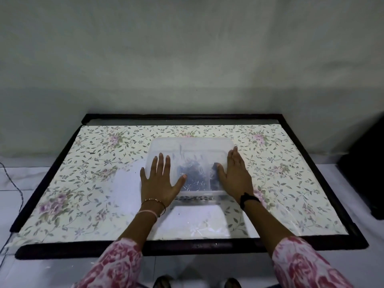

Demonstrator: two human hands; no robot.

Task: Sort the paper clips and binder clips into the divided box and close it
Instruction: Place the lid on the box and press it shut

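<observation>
Pressing lid [192, 150] onto divided box [196, 197]: left hand [158, 181] and right hand [235, 175] flat, fingers spread; clips [194, 173] inside, no strays visible; sealing looks like the last step.

A clear plastic box [190, 167] sits near the middle of a low table [311, 244] with a dark frame, on a floral covering [93, 163]; its translucent lid [193, 146] lies on top; dark clips [194, 175] show blurred through the plastic, too indistinct to tell by kind or compartment; the left hand [159, 181] lies flat, fingers spread, on the lid's left part; the right hand [234, 173] lies flat along its right edge, fingers together; the left wrist wears thin bangles [153, 204]; the right wrist wears a dark band [248, 199]; pink floral sleeves [116, 265] cover both forearms; a pale wall [187, 59] stands behind.
</observation>
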